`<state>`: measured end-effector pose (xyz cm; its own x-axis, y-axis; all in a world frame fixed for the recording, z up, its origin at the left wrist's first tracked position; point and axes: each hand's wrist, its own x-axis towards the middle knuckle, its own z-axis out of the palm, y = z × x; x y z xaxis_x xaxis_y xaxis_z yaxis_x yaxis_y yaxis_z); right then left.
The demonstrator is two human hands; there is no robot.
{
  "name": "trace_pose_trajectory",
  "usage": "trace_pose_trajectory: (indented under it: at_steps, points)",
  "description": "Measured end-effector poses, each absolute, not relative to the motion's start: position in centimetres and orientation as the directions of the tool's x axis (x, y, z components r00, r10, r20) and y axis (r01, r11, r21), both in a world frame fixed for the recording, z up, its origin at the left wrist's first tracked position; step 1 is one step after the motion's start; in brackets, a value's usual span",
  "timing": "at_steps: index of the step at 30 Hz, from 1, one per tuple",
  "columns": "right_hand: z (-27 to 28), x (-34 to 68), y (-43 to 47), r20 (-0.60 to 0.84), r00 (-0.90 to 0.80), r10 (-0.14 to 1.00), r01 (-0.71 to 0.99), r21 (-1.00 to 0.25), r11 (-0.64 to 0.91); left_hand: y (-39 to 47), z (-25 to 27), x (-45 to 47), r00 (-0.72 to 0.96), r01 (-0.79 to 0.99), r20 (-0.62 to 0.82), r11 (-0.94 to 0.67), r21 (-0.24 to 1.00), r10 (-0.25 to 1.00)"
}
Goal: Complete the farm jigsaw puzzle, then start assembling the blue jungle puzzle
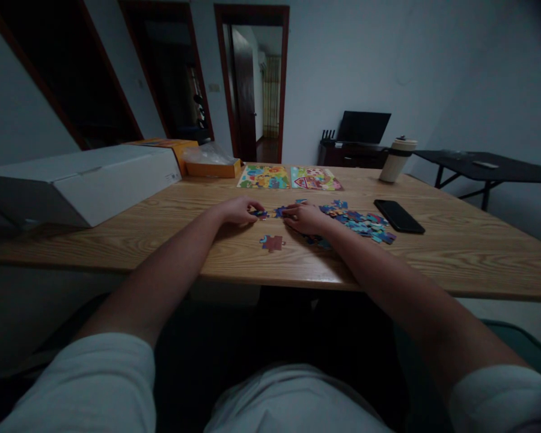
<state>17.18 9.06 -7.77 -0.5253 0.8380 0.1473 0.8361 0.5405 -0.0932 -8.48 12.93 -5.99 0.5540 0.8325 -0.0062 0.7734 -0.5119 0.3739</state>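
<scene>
My left hand [238,211] rests on the wooden table with its fingers curled round the edge of a dark, multicoloured puzzle piece [260,213]. Just to the right, my right hand [305,218] has its fingers closed at a blue-purple puzzle piece [279,211]; its fingertips partly hide the contact. A narrow gap lies between these two pieces. Nearer to me, a reddish-brown puzzle piece [272,242] with a blue patch lies flat and apart. A loose pile of puzzle pieces [363,225] spreads beside and partly beneath my right hand and forearm.
Two colourful picture sheets [264,177] lie side by side behind my hands. A long white box [85,177] and an orange tray [214,169] with clear plastic stand left. On the right are a black phone [399,216] and a lidded cup [397,161]. The table's front edge [270,281] is near me.
</scene>
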Motion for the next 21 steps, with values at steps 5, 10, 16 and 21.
trace_pose_trajectory:
  at_steps: [5, 10, 16, 21]
  points:
    - [-7.4, 17.9, 8.8, 0.151, -0.416, 0.897, 0.9, -0.072, 0.43, 13.0, -6.1, -8.4, 0.571, 0.758, -0.001, -0.526, 0.385, 0.821]
    - [-7.0, 17.8, 9.7, 0.165, -0.356, 0.92, 0.933, 0.003, 0.361, 12.8, -6.0, -8.3, 0.564, 0.766, -0.016, -0.516, 0.383, 0.825]
    - [-6.8, 15.9, 11.8, 0.112, -0.477, 0.872, 0.874, -0.047, 0.484, 12.3, -5.6, -8.1, 0.562, 0.754, -0.004, -0.51, 0.413, 0.827]
    - [-7.2, 16.3, 11.8, 0.114, -0.483, 0.868, 0.851, -0.174, 0.496, 12.6, -5.8, -8.1, 0.595, 0.735, -0.033, -0.527, 0.427, 0.803]
